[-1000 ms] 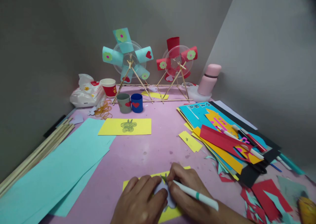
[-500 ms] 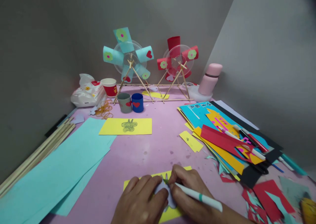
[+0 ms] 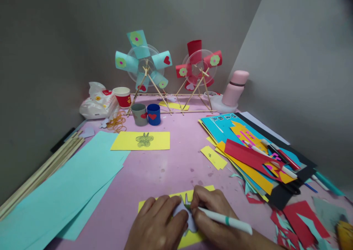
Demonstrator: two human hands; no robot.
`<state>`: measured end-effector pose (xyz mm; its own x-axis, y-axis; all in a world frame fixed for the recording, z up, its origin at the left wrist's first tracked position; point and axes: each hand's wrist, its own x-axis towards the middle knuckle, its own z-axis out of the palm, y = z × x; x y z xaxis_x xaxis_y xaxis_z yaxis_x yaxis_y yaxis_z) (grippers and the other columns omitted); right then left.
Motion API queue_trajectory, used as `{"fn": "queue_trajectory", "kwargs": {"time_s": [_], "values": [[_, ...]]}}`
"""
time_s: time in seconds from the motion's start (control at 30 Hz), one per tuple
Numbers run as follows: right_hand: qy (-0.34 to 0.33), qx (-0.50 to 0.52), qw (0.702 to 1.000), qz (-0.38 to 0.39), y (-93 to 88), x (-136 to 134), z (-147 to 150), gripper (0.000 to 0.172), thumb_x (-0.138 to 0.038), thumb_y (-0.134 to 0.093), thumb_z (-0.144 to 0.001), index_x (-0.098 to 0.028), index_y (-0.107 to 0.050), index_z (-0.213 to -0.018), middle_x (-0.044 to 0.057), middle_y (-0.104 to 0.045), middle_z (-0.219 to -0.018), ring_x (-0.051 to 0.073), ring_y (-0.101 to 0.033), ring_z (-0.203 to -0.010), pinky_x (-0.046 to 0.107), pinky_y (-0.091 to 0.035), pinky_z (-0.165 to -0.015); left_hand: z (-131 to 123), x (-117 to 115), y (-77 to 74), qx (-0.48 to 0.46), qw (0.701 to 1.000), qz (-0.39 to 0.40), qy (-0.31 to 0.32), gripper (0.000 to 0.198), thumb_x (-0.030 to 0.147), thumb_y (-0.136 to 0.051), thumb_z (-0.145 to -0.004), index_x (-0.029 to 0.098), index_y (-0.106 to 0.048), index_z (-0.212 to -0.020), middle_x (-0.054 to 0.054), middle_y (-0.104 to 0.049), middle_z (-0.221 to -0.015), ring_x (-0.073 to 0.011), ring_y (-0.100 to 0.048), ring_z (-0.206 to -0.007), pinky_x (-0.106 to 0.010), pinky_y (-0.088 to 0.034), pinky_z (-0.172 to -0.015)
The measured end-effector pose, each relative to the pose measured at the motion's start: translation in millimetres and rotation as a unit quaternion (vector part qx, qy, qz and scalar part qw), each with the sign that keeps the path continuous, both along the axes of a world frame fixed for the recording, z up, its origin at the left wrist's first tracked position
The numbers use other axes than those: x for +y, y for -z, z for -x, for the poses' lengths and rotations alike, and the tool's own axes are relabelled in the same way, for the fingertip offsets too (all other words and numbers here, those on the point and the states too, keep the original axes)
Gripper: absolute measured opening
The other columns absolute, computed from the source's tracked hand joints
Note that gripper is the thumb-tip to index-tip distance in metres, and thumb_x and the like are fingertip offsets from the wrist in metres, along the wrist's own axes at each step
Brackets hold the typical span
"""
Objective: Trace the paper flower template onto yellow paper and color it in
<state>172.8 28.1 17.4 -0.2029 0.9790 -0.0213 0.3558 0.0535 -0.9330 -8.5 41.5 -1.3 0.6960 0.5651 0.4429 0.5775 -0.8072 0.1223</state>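
Low in the head view, my left hand presses a lilac paper cutout down with thumb and fingertips. Beneath it lies a yellow card, partly hidden by both hands. My right hand is closed round a white marker with a green band; its tip is at the cutout's edge, hidden by the fingers. Two thin pointed strokes show on the card above the cutout. Farther back lies another yellow card with a drawn butterfly.
Light blue sheets and wooden sticks lie left. Coloured paper with pens and red scraps lie right. Behind stand two paper rings, a paper cup, two stick-framed wheels and a pink flask.
My right hand and the marker have shifted slightly to the right and down along the cutout's edge. My left hand stays in nearly the same place.
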Motion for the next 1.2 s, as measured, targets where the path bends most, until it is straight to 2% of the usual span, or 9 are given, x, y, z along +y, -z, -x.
{"fn": "queue_trajectory", "kwargs": {"time_s": [0.27,0.43,0.53,0.73,1.07,1.2], "values": [[0.0,0.002,1.0,-0.009,0.1,-0.4,-0.3,0.006,-0.017,-0.04,-0.064,-0.023,-0.041,-0.065,-0.006,-0.041,-0.049,0.011,-0.036,-0.043,0.022,-0.027,-0.043,0.0,0.2,1.9,-0.001,1.0,0.0,-0.001,0.019,0.017,-0.042,-0.092,0.024,-0.061,-0.09,-0.002,-0.065,-0.098,-0.0197,-0.058,-0.078,-0.033,-0.037,-0.065],[0.061,0.004,0.998,-0.02,0.4,-0.1,-0.9,0.005,-0.02,-0.038,-0.064,-0.023,-0.04,-0.062,-0.008,-0.036,-0.046,0.01,-0.035,-0.04,0.022,-0.024,-0.041,-0.2,-2.0,2.3,-0.009,1.0,-0.007,-0.008,0.024,0.019,-0.038,-0.094,0.024,-0.06,-0.086,-0.002,-0.065,-0.099,-0.0197,-0.058,-0.078,-0.033,-0.037,-0.066],[0.073,-0.012,0.997,-0.026,0.7,1.4,-0.3,0.005,-0.019,-0.038,-0.065,-0.023,-0.041,-0.064,-0.008,-0.037,-0.047,0.01,-0.036,-0.041,0.022,-0.025,-0.042,-0.8,-1.0,2.2,-0.003,1.0,-0.006,-0.01,0.024,0.019,-0.039,-0.094,0.024,-0.06,-0.086,-0.002,-0.065,-0.099,-0.0193,-0.058,-0.078,-0.033,-0.037,-0.066],[0.077,-0.037,0.996,-0.025,-4.0,2.2,1.4,0.004,-0.021,-0.038,-0.069,-0.023,-0.04,-0.066,-0.007,-0.037,-0.049,0.011,-0.039,-0.043,0.022,-0.027,-0.043,-2.0,1.4,1.8,-0.002,0.999,-0.036,-0.008,0.024,0.019,-0.04,-0.093,0.025,-0.063,-0.096,-0.002,-0.068,-0.096,-0.0187,-0.06,-0.075,-0.032,-0.038,-0.063],[0.059,-0.066,0.995,-0.045,-3.0,1.2,1.8,0.004,-0.02,-0.037,-0.071,-0.022,-0.041,-0.069,-0.007,-0.038,-0.05,0.012,-0.042,-0.043,0.022,-0.029,-0.044,-4.2,3.2,-1.2,-0.011,0.998,-0.059,-0.009,0.029,0.018,-0.038,-0.093,0.025,-0.066,-0.094,-0.002,-0.07,-0.091,-0.0185,-0.062,-0.07,-0.031,-0.04,-0.059],[0.052,-0.07,0.995,-0.046,-2.9,2.1,1.9,0.005,-0.019,-0.038,-0.071,-0.022,-0.04,-0.069,-0.009,-0.033,-0.049,0.011,-0.037,-0.042,0.022,-0.026,-0.042,-4.0,3.1,-0.4,-0.018,0.998,-0.066,-0.006,0.03,0.018,-0.037,-0.093,0.025,-0.066,-0.093,-0.002,-0.07,-0.09,-0.0182,-0.062,-0.07,-0.031,-0.04,-0.059]]}}
